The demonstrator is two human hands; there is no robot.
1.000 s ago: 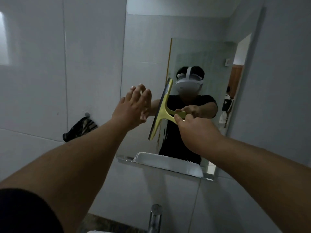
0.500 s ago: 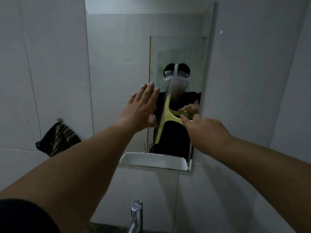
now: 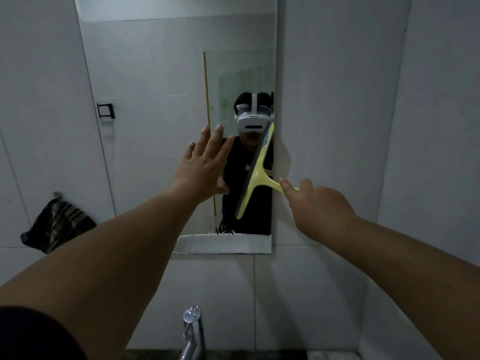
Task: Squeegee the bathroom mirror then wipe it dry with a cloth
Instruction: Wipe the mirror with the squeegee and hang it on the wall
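Your right hand (image 3: 315,206) grips the handle of the yellow squeegee (image 3: 255,175), fingers wrapped round it so that most of the handle is hidden behind the knuckles. The blade stands nearly upright, tilted a little, at the right edge of the mirror (image 3: 166,100); whether its rubber edge actually touches the glass is hard to make out. Your left hand (image 3: 205,167) is spread flat with fingers apart, raised at the mirror's middle, holding nothing; whether the palm rests on the glass cannot be told. A dark striped cloth (image 3: 55,226) hangs on the tiled wall (image 3: 337,100) well to the left of the mirror, its hook mostly covered. A chrome tap (image 3: 193,333) rises at the bottom edge, cut off below. The mirror's top runs out of the frame.
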